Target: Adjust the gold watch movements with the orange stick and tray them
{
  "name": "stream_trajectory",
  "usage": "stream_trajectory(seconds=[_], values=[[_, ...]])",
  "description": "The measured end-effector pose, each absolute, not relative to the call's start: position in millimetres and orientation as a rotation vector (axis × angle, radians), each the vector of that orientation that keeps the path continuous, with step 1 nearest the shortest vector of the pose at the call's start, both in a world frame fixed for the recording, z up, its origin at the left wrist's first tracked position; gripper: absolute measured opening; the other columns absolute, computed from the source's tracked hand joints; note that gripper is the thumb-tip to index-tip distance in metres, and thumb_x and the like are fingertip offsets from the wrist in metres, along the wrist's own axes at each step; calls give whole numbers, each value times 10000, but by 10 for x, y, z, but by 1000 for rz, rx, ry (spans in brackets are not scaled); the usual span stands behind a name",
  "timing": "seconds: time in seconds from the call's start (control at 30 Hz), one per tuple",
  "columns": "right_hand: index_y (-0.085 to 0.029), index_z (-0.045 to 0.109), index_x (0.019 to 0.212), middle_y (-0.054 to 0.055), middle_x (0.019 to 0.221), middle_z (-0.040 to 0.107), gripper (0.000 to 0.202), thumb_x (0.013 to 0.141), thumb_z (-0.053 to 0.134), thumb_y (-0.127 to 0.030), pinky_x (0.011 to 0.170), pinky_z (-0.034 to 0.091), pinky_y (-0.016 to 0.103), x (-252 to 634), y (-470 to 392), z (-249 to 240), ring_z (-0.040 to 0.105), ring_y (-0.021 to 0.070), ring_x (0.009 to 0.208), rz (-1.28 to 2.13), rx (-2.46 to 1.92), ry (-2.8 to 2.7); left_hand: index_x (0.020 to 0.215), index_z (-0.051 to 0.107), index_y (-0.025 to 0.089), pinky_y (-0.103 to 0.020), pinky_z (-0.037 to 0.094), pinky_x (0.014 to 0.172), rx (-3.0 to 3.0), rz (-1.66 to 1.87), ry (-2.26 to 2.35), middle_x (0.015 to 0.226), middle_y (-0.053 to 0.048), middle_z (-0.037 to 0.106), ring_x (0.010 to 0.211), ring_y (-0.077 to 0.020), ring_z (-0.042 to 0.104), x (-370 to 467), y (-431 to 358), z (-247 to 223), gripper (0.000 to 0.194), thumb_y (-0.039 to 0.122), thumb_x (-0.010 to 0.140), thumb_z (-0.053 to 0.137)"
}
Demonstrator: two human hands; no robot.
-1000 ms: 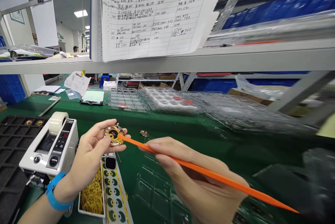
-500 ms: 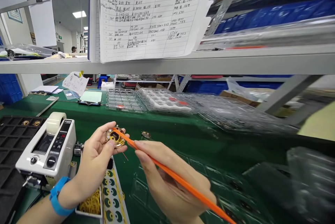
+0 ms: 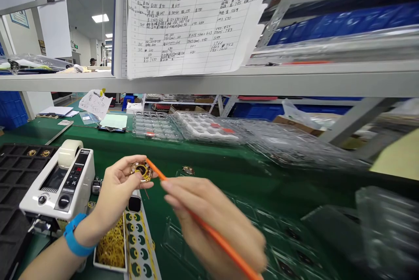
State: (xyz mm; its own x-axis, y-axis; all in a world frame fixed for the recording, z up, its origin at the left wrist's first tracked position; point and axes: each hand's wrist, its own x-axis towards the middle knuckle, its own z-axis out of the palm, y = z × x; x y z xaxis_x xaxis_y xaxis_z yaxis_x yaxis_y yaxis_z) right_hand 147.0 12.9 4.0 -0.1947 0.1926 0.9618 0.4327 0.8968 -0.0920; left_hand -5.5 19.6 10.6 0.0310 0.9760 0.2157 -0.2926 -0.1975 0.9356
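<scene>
My left hand (image 3: 114,186) grips a small round gold-rimmed watch part (image 3: 143,171) between thumb and fingers, a thin reddish wire hanging below it. In my right hand (image 3: 214,219) is a slim orange stick-shaped tool (image 3: 212,232), held like a pen. Its tip meets the upper right rim of the round part; whether it touches I cannot tell. Motion smears the right hand somewhat. Just beyond the hands, another small round part (image 3: 188,170) rests on the green table. Beneath my left hand lie a sheet of dark green and yellow stickers (image 3: 139,245) and a white box (image 3: 125,249) of yellow rings.
A white tape dispenser (image 3: 59,184) stands at left beside a black compartment tray (image 3: 19,171). Clear plastic trays (image 3: 157,125) line the back; more (image 3: 248,210) lie at right. A shelf beam (image 3: 196,84) crosses above, with handwritten sheets (image 3: 196,22) hanging over it.
My left hand has shifted slightly left and tilted the round part. The orange tool's tip has moved from over its face to its upper right rim, and my right hand has moved slightly left.
</scene>
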Motion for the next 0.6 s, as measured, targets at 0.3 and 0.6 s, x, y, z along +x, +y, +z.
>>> stream_trajectory(seconds=[0.3, 0.6], values=[[-238, 702, 1020, 60, 924, 663, 210, 934, 549, -123, 649, 522, 323, 1615, 158, 74, 635, 198, 814, 65, -626, -1502, 864, 671, 147, -198, 526, 488, 1239, 1382, 821, 706, -32, 724, 652, -183, 736, -46, 185, 121, 132, 181, 751, 731], [-195, 614, 968, 39, 784, 587, 214, 953, 433, -82, 552, 489, 247, 1500, 140, 61, 592, 138, 668, -71, -556, -1800, 803, 643, 169, -170, 424, 389, 1368, 1498, 942, 633, 0, 685, 505, -134, 668, -52, 177, 105, 58, 187, 769, 687]])
